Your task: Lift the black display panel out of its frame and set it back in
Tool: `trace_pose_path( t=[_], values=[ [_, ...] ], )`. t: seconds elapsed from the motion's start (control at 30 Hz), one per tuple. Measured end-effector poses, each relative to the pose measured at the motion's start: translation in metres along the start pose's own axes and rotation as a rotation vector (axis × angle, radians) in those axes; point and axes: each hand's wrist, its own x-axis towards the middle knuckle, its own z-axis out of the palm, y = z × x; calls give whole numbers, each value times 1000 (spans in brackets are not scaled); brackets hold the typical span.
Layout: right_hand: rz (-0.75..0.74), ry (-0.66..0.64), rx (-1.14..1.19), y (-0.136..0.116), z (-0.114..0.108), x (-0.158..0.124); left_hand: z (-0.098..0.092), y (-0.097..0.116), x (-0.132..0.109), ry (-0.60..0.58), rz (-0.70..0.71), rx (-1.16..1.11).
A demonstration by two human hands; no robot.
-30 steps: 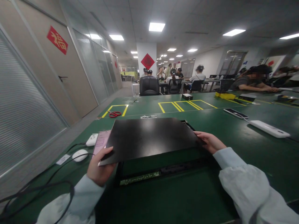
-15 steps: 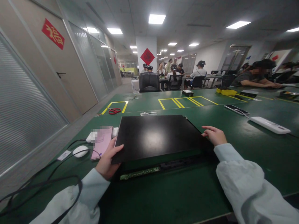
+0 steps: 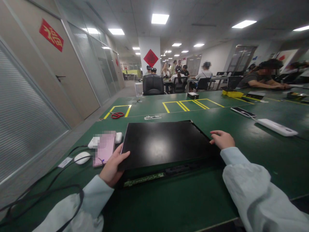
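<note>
The left hand (image 3: 114, 167) clasps the black panel (image 3: 164, 145) by its left edge, thumb on top; whether the right hand (image 3: 224, 140), at the opposite edge, grips cannot be told. Between them, the panel has shifted rightward, uncovering the pink phone (image 3: 108, 147) beside the left grip.

Pale-blue puffy sleeves (image 3: 248, 183), smooth cuffs (image 3: 232, 157), bare hands (image 3: 113, 168)
</note>
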Motion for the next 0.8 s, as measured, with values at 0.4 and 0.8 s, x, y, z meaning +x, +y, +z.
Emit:
trace_pose_path(
  t=[0.4,0.8],
  values=[
    [4,-23,-118,-3,-4,-2,6,4,-1,39,-73,16],
    [-40,-15,-210,-2,-3,0,-4,-2,5,-44,-78,53]
  ],
)
